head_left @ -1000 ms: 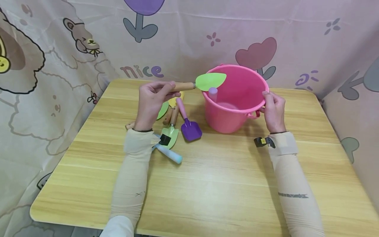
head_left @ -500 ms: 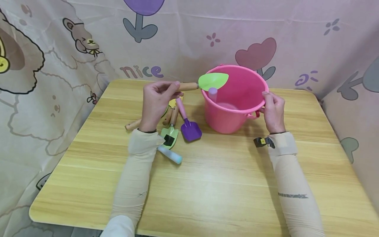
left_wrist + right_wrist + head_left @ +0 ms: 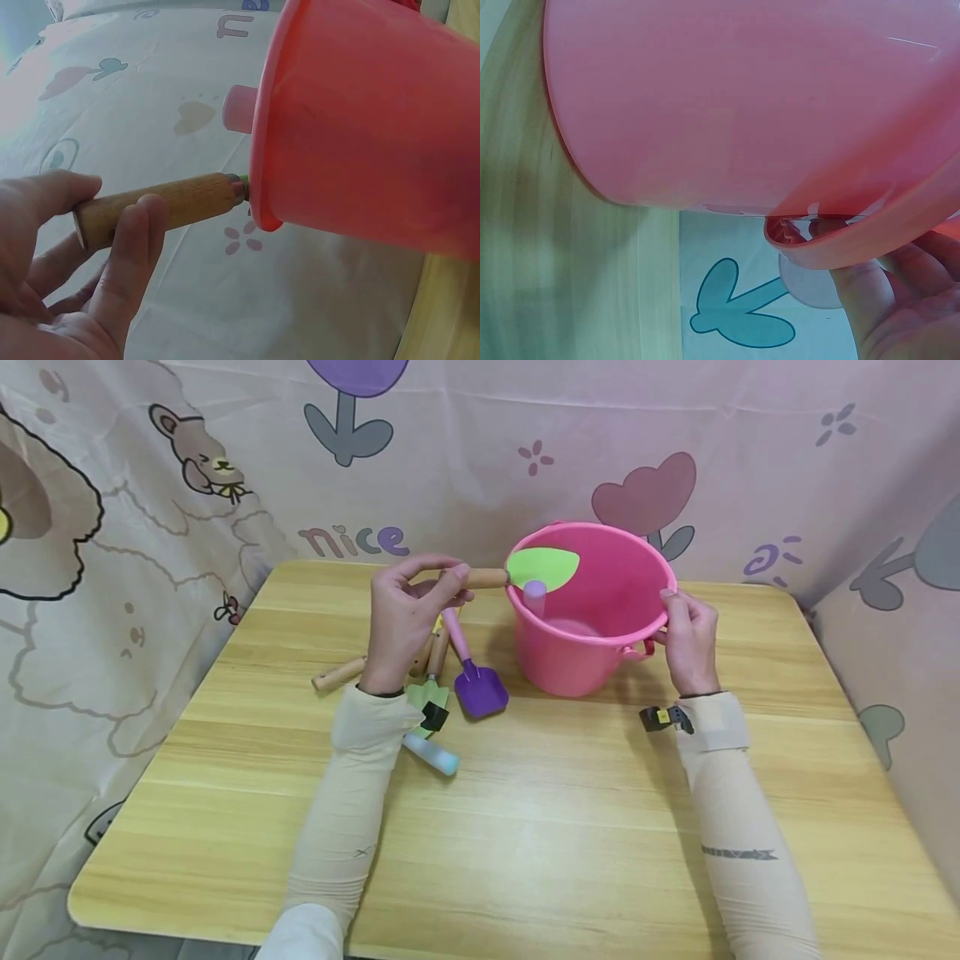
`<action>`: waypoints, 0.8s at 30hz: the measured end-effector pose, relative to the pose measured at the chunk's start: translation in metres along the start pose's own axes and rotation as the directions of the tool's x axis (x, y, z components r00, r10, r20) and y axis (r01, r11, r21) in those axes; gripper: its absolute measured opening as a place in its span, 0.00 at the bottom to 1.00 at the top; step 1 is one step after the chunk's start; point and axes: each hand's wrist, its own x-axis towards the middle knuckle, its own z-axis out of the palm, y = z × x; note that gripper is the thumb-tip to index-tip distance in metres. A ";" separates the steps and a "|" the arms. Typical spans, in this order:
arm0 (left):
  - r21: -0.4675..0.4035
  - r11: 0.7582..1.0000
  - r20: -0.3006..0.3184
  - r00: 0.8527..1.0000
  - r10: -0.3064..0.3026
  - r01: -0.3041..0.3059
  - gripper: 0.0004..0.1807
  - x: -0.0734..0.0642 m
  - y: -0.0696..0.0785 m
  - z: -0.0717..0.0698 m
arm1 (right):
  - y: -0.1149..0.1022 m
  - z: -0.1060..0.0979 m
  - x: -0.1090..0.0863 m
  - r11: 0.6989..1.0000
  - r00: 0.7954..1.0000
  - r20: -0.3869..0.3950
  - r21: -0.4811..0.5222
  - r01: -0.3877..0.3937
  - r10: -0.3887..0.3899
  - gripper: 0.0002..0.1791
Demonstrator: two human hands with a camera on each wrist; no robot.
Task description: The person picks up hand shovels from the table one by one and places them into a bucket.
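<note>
My left hand pinches the wooden handle of a trowel between thumb and fingers. Its bright green blade reaches over the left rim of a pink bucket; in the left wrist view the bucket wall hides most of the blade. My right hand grips the bucket's right rim, and in the right wrist view its fingers are at the pink rim band. A pale purple handle end sticks up inside the bucket, close to the green blade.
Left of the bucket lie a purple toy shovel with a pink handle, a light green hand trowel, a pale blue handle and another wooden handle. My left arm partly covers this pile. A printed curtain hangs behind the table.
My left hand has moved to the right with the trowel, bringing its blade further over the bucket's mouth. My right hand stays on the rim; the view shifts slightly.
</note>
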 end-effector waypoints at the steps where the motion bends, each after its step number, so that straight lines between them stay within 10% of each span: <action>1: -0.007 1.000 0.005 1.000 -0.001 0.001 0.12 0.000 0.000 0.000 | 0.000 0.000 0.000 1.000 1.000 -0.001 -0.001 0.000 0.000 0.25; 24: 0.014 0.997 0.040 0.996 0.080 -0.080 0.18 0.003 -0.003 0.010 | -0.002 0.001 -0.001 1.000 1.000 -0.006 -0.002 -0.004 0.004 0.25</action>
